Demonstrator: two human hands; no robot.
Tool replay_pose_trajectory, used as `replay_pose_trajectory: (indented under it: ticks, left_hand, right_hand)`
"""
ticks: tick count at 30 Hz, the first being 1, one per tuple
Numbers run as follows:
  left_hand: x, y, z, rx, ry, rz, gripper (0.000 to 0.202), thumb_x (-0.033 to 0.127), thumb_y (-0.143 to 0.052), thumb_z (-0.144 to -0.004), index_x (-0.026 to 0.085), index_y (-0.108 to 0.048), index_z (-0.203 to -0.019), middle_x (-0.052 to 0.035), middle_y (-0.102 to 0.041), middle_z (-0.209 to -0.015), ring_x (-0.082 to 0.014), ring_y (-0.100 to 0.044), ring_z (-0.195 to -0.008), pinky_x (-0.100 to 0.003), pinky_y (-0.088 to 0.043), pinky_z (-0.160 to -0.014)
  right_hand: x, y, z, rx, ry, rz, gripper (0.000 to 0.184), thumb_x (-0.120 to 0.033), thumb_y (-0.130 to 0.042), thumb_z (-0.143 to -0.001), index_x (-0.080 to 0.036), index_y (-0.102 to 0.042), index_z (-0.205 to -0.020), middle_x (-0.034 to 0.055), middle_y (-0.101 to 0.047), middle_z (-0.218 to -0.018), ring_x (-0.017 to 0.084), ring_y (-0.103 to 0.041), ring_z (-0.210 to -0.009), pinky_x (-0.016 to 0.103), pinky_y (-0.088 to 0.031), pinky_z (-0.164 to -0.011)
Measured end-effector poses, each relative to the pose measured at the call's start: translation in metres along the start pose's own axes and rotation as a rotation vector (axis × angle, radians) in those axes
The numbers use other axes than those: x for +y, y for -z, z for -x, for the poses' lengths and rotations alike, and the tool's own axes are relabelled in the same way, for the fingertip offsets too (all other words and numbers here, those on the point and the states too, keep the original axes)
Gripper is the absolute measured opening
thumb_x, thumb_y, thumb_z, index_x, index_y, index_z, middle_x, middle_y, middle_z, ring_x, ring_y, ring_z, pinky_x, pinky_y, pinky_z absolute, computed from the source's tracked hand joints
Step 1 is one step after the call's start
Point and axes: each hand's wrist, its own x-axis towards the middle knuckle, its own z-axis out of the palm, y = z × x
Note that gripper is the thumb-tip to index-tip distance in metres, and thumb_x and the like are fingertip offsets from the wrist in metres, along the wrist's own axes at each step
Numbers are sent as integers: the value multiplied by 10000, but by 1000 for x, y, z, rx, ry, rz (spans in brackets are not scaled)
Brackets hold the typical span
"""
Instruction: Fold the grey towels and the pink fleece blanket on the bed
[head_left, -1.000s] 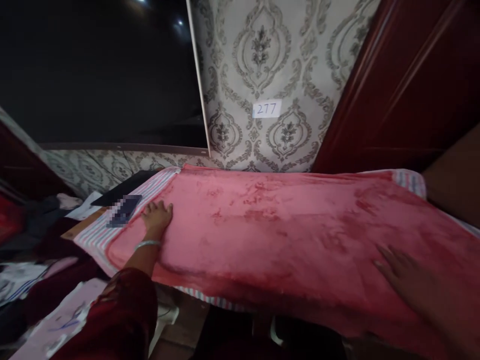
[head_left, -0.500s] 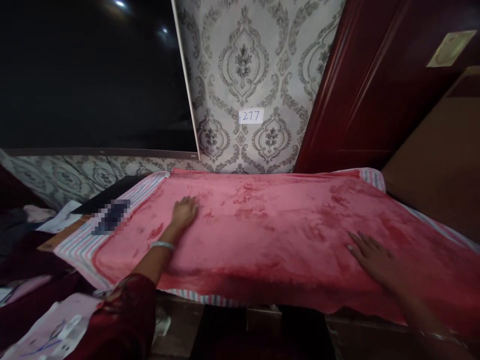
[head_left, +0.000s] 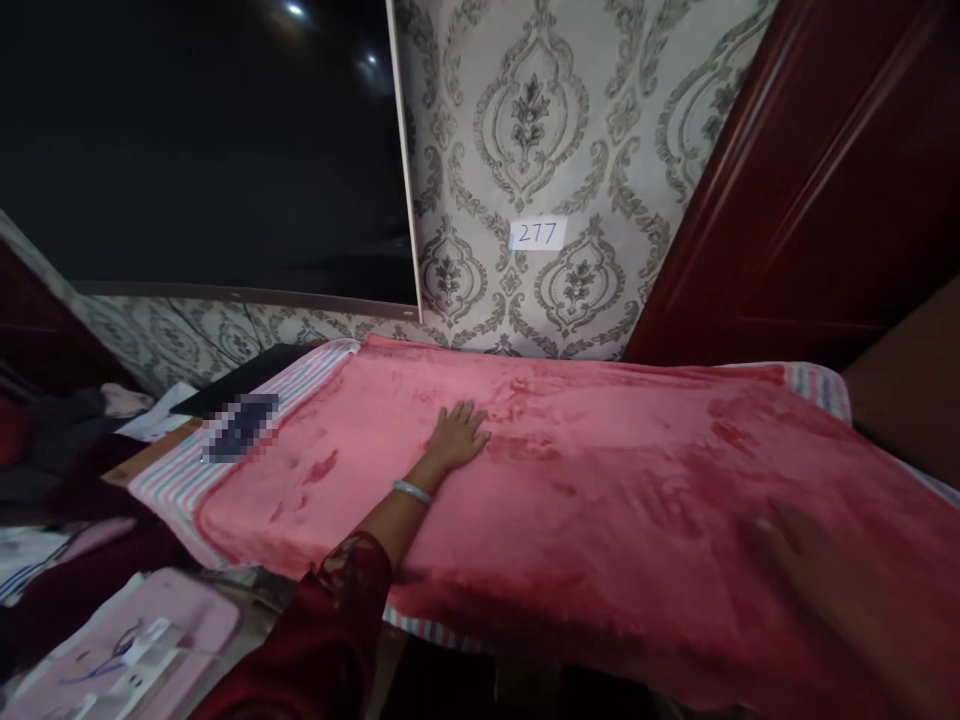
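Home room, likely a bedroom
Damask wallpaper [head_left: 529, 120], a dark red wooden door [head_left: 757, 210], a pink fleece blanket [head_left: 600, 500].

The right hand [head_left: 795, 550] is blurring into a dark smear, its fingers hard to separate, while the bottom edge is cutting off its forearm. A pixelated patch is hiding a small dark object [head_left: 241, 428] lying by the striped border of the pink fleece blanket [head_left: 600, 520], and the right edge is cropping that blanket. The bottom edge is also cutting off the maroon sleeve [head_left: 315, 640], and the marks on the pink packet [head_left: 127, 640] are too small to read.
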Motion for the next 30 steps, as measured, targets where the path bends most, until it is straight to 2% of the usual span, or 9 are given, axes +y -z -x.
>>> replay_pose_trajectory:
  ticks: [5,9,14,16,19,21,23,25,30]
  left_hand:
    - [2,2,0,-3,27,1,606,510,-345,-1027,249,-385,-1572,-110,-279,-1675,-308,-236,-1553,-574,-187,-1245]
    - [-2,3,1,-19,36,12,606,523,-331,-1030,266,-376,-1576,-89,-279,-1678,-296,-226,-1557,-559,-181,-1252]
    - [11,9,-6,-60,31,45,675,567,-346,-1014,227,-326,-1596,-144,-241,-1684,-352,-196,-1558,-633,-171,-1228]
    - [31,7,-13,-40,-86,63,701,608,-367,-997,238,-335,-1591,-147,-248,-1682,-362,-191,-1558,-637,-167,-1226]
    - [63,-6,-26,-21,-381,95,666,628,-356,-996,272,-395,-1558,-112,-326,-1659,-314,-248,-1545,-581,-157,-1245]
    - [70,-16,-36,-38,-481,111,665,637,-346,-998,275,-402,-1553,-101,-343,-1654,-294,-272,-1538,-563,-157,-1247]
    - [56,-21,-46,-57,-461,121,681,651,-336,-996,281,-378,-1566,-95,-315,-1666,-295,-254,-1545,-574,-160,-1242]
    - [19,-18,-52,-82,-335,106,688,657,-311,-997,294,-348,-1581,-83,-279,-1678,-299,-221,-1557,-591,-151,-1239]
    - [-123,18,-39,-114,225,-44,620,588,-310,-1018,357,-308,-1593,9,-236,-1691,-230,-164,-1574,-488,-135,-1265]
  right_hand:
    - [-111,-34,-57,-146,146,-90,680,-509,-269,-918,-134,-584,-1389,183,-586,-1440,307,-520,-1374,508,-380,-1177]
    - [-180,-62,-76,-239,168,42,609,-436,-246,-999,-195,-494,-1500,135,-436,-1588,310,-387,-1470,575,-351,-1160]
    - [-194,-77,-65,-362,201,232,572,-433,-238,-1037,-283,-438,-1552,59,-378,-1633,311,-323,-1502,581,-288,-1181]
    - [-190,-79,-62,-366,216,259,582,-428,-212,-1040,-284,-422,-1563,51,-361,-1642,309,-321,-1503,574,-298,-1177]
    - [-182,-83,-61,-328,255,269,603,-442,-190,-1033,-271,-438,-1555,63,-389,-1627,316,-359,-1483,575,-332,-1154]
    - [-175,-89,-62,-282,291,263,623,-464,-175,-1025,-264,-464,-1540,71,-425,-1605,331,-389,-1463,583,-354,-1135]
    - [-168,-97,-62,-241,326,247,649,-484,-157,-1016,-257,-484,-1529,78,-452,-1586,344,-410,-1448,593,-371,-1118]
    - [-161,-105,-63,-222,349,227,675,-506,-153,-1002,-246,-489,-1527,89,-467,-1574,355,-424,-1437,606,-383,-1104]
    - [-149,-117,-62,-186,361,182,738,-542,-138,-958,-229,-515,-1510,105,-489,-1553,377,-433,-1425,639,-382,-1092]
